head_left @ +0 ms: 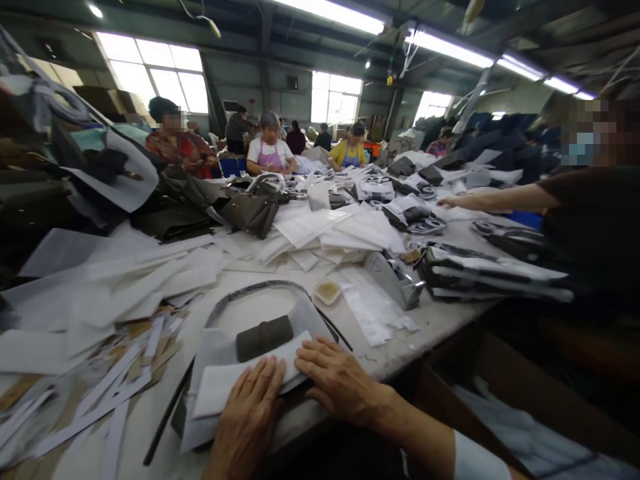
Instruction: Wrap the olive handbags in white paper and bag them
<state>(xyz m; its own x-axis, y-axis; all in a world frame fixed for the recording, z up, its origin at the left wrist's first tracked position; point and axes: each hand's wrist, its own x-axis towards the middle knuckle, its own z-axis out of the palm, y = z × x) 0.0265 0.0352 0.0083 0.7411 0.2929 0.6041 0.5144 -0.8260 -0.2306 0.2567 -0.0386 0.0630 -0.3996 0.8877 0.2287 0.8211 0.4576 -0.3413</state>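
On the table in front of me lies a handbag with a long looped handle (pixel 260 285), covered in part by a thin translucent sheet (pixel 220 343). A dark olive piece (pixel 265 338) with a band across it rests on that sheet. Along the near side runs a white foam sheet (pixel 217 390), which looks folded. My left hand (pixel 253 403) presses flat on the foam, fingers stretched forward. Flat on its right end is my right hand (pixel 337 377), fingers also extended. Neither hand grips anything. Most of the bag's body is hidden.
White sheets (pixel 320 230) are heaped behind the bag, with paper strips (pixel 133 367) at left. A small dish (pixel 327 291) and a grey metal holder (pixel 393 277) stand beyond. Stacked bags (pixel 480 273) lie at right, near a co-worker's arm (pixel 500 199). A carton (pixel 500 373) sits below the table edge.
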